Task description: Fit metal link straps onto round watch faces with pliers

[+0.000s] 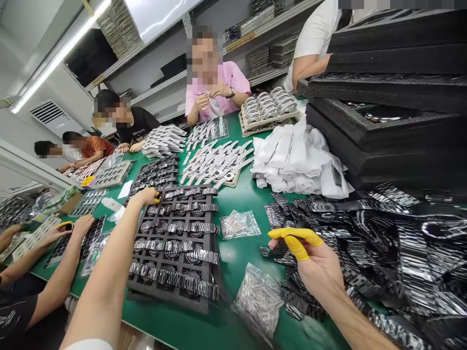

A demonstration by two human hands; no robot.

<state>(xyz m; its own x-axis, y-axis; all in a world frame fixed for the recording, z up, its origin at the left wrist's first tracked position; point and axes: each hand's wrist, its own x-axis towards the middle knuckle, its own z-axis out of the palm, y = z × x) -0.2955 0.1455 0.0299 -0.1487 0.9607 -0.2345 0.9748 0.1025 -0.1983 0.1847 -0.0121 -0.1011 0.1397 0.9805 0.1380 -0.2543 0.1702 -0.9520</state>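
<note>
- By the near edge of the green table (234, 253), at its left, a co-worker's yellow-tipped hand (58, 232) works over a black grid sheet.
- The left hand (149, 195), its fingertips in yellow covers, is at the far left corner of a dark foam tray (191, 303); I cannot tell whether the fingers pinch anything.
- The tray lies near the table's near edge, with metal-link watches (178, 247) in rows across it; another batch of dark watches (156, 170) is just beyond its far edge.
- Farther back are white straps (164, 141) and white-strapped watches (215, 163); a co-worker in pink (239, 78) sits at the table's far edge.
- Right of the tray are two clear bags of thin metal pins, one (239, 224) near its far right corner, the other (260, 299) toward the near edge.
- Behind the right hand, white wrapped bundles (292, 155) are heaped.
- The right hand (316, 261) has its yellow-covered fingers bent close together above the left edge of a pile of black link bands (379, 250); whether they grip one is unclear.
- Beyond the pile stand stacked black foam slabs (404, 163).
</note>
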